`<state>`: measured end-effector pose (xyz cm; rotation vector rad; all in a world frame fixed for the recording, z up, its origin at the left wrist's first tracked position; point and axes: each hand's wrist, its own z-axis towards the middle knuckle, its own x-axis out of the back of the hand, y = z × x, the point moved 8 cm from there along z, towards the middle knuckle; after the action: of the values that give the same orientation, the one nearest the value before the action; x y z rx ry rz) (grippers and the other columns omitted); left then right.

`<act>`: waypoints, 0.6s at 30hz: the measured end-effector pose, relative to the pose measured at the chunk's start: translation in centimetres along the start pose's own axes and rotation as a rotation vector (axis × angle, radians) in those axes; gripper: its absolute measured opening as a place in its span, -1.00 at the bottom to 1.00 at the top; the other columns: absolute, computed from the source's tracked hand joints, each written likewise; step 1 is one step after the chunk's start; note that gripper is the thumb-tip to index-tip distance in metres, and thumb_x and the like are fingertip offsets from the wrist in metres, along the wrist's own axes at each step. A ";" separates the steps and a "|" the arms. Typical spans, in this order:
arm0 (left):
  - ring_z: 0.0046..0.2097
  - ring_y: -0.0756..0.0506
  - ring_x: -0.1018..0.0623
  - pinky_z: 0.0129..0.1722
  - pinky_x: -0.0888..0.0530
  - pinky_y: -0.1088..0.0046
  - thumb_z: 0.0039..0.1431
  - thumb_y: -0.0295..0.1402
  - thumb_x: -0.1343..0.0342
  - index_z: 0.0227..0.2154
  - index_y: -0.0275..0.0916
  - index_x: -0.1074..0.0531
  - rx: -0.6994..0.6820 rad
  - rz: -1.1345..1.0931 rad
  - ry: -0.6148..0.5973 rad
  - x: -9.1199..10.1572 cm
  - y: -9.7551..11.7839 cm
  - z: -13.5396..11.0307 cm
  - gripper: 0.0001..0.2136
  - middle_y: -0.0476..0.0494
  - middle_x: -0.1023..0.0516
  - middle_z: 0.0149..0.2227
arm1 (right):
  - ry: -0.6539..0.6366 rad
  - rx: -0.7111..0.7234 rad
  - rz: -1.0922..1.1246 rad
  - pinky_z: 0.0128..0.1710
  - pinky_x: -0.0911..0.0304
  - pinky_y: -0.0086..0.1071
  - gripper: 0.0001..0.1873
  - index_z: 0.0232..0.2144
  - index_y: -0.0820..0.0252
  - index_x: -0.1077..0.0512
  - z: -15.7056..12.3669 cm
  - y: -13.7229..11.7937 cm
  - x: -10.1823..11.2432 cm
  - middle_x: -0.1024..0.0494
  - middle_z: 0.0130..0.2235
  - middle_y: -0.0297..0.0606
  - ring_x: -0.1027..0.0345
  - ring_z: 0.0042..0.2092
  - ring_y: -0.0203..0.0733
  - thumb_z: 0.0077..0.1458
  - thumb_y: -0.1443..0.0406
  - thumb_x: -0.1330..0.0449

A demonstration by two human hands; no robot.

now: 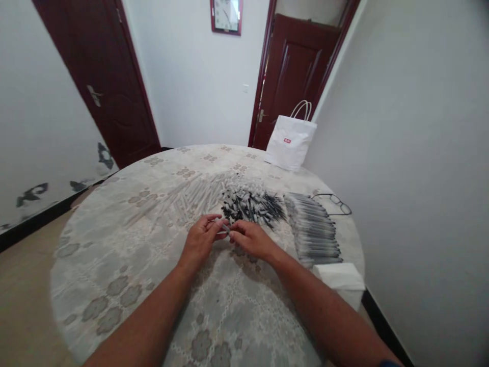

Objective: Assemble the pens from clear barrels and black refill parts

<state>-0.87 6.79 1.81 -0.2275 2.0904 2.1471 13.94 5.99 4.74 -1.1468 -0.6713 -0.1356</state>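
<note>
My left hand (202, 237) and my right hand (250, 238) meet over the middle of the round table (114, 265). Both pinch one small pen part (226, 228) between their fingertips; it is too small to see in detail. Just beyond the hands lies a heap of black pen refills (252, 204). Left of that heap is a spread of clear pen barrels (191, 196). A neat row of assembled pens (315, 229) lies to the right of my right hand.
A white paper bag (290, 141) stands at the table's far edge. Eyeglasses (336, 202) lie by the pen row, and a white box (340, 277) sits at the right rim. Walls and two dark red doors surround the table.
</note>
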 end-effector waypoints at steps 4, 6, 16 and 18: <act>-0.27 -0.16 -0.64 -0.21 -0.60 0.25 0.03 -0.09 -0.29 -0.10 -0.24 -0.47 -0.036 0.151 -0.082 -0.9 0.1 -0.3 -0.57 -0.17 -0.65 -0.30 | -0.026 0.076 -0.325 -0.37 -0.13 -0.50 -0.85 -0.34 0.14 -0.51 -0.1 -1.3 1.2 -0.56 -0.40 -0.41 -0.39 -0.36 -0.29 0.18 0.28 -0.14; -0.31 -0.15 -0.64 -0.24 -0.59 0.27 0.03 -0.08 -0.28 -0.11 -0.23 -0.48 -0.040 0.202 -0.122 -1.3 -0.1 -0.4 -0.58 -0.15 -0.64 -0.34 | -0.058 0.083 -0.369 -0.38 -0.08 -0.49 -0.88 -0.39 0.14 -0.51 -0.4 -1.7 2.1 -0.54 -0.43 -0.40 -0.36 -0.37 -0.28 0.14 0.28 -0.19; -0.41 -0.10 -0.59 -0.39 -0.49 0.43 0.03 -0.05 -0.22 -0.27 -0.24 -0.52 -0.009 0.355 -0.138 -1.9 -0.7 -0.7 -0.65 -0.13 -0.63 -0.36 | -0.060 -0.003 -0.544 -0.31 -0.16 -0.44 -0.86 -0.33 0.13 -0.55 -6.8 -0.2 10.1 -0.57 -0.36 -0.30 -0.39 -0.32 -0.23 0.15 0.29 -0.17; -0.41 -0.10 -0.58 -0.39 -0.47 0.44 0.04 -0.04 -0.20 -0.28 -0.25 -0.51 0.002 0.366 -0.144 -1.9 -1.0 -0.6 -0.64 -0.12 -0.63 -0.37 | 0.025 -0.045 -0.604 -0.19 -0.21 -0.40 -0.83 -0.22 0.16 -0.53 -8.6 1.0 12.8 -0.59 -0.25 -0.24 -0.42 -0.22 -0.20 0.18 0.29 -0.15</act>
<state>1.19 6.28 1.19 0.3267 2.1867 2.2680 28.18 1.90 9.03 -0.9526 -0.9810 -0.6773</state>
